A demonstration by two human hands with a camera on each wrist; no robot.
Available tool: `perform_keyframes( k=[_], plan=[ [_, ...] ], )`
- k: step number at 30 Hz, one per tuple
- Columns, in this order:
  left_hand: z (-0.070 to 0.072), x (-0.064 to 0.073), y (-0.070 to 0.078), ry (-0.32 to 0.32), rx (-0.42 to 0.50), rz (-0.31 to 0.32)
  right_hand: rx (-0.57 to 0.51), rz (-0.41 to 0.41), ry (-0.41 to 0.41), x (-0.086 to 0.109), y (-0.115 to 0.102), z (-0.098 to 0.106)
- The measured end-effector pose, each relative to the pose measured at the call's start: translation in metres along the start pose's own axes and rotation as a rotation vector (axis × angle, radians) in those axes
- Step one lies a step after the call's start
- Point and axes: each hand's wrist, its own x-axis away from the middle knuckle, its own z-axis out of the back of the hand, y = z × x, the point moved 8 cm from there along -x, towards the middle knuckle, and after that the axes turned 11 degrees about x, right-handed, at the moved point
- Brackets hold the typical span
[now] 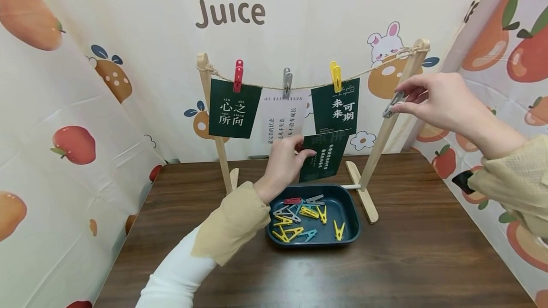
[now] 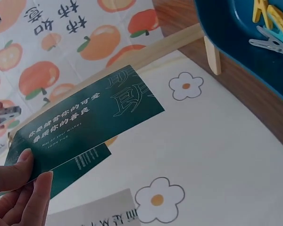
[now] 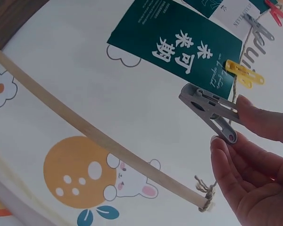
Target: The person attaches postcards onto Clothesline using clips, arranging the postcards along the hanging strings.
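Note:
My left hand (image 1: 284,163) pinches a dark green card (image 1: 324,155) by its edge, below the rope (image 1: 265,88). White and outlined characters show on that card in the left wrist view. Beside the right post, my right hand (image 1: 443,101) pinches a grey clothespin (image 3: 210,110) between thumb and fingers. On the rope hang a green card (image 1: 234,108) under a red clothespin (image 1: 238,76), a white card (image 1: 278,118) under a grey clothespin (image 1: 287,82), and another green card (image 1: 336,103) under a yellow clothespin (image 1: 336,77). The left hand and held card partly cover the white card.
A dark blue tray (image 1: 314,242) with several yellow, grey, blue and red clothespins stands on the brown wooden table (image 1: 406,246). Wooden posts (image 1: 378,141) on flat feet carry the rope. A fruit-patterned curtain (image 1: 141,4) hangs behind and at both sides.

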Motion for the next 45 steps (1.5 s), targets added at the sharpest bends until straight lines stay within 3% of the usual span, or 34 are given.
perform_keyframes(
  k=[9,19,29,45],
  plan=[
    [-0.012,-0.017,0.012,-0.003,0.011,-0.041,0.04,0.016,0.032,-0.02,0.0,0.012],
    [-0.026,-0.032,0.026,0.008,0.002,-0.101,0.069,0.0,-0.007,-0.034,0.006,0.017],
    [-0.038,-0.045,0.043,0.01,0.053,-0.129,0.106,-0.017,-0.029,-0.048,0.013,0.03],
    [-0.052,-0.064,0.057,0.047,0.056,-0.097,0.116,-0.021,-0.074,-0.065,0.018,0.045]
  ],
)
